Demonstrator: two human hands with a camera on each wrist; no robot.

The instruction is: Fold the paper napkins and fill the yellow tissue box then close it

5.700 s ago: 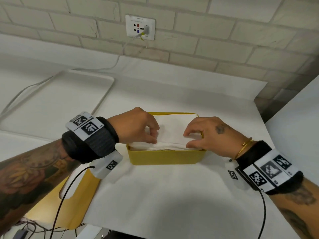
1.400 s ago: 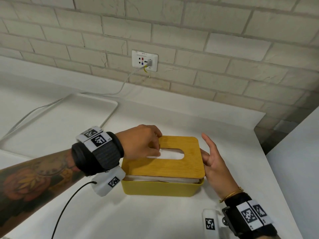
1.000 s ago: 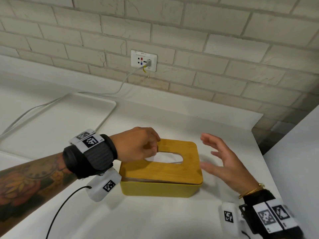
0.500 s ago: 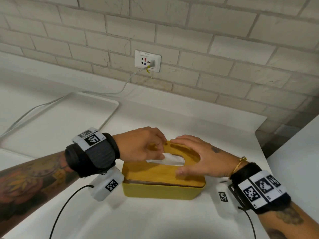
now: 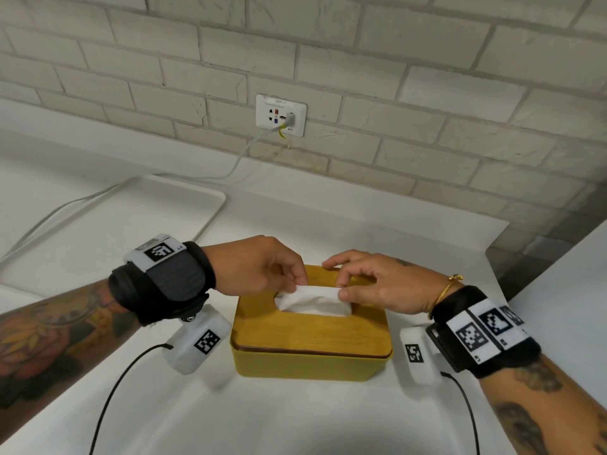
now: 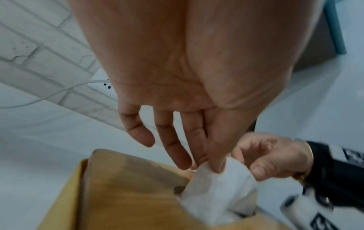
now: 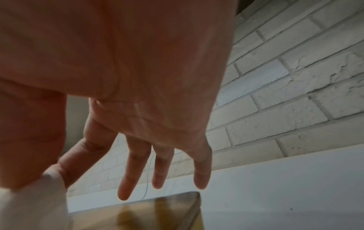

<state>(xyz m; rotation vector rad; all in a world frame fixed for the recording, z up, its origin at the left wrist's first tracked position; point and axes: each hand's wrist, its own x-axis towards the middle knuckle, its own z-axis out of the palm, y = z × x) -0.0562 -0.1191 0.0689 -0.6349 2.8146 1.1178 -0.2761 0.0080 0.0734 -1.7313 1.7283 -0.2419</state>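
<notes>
On the white bench [image 5: 295,418] in front of me sits the yellow tissue box [image 5: 305,364], its wooden lid [image 5: 312,333] now fully seated where a second and a half ago it sat askew. My right hand [image 5: 384,287] has come off the box's side; its grip pinches the right end of the napkin [image 5: 312,298], while my left hand [image 5: 256,267] pinches the left end. That tissue now stands above the slot instead of lying flush. The box's long axis runs left to right, parallel to the brick wall [image 5: 394,93], slot facing up.
</notes>
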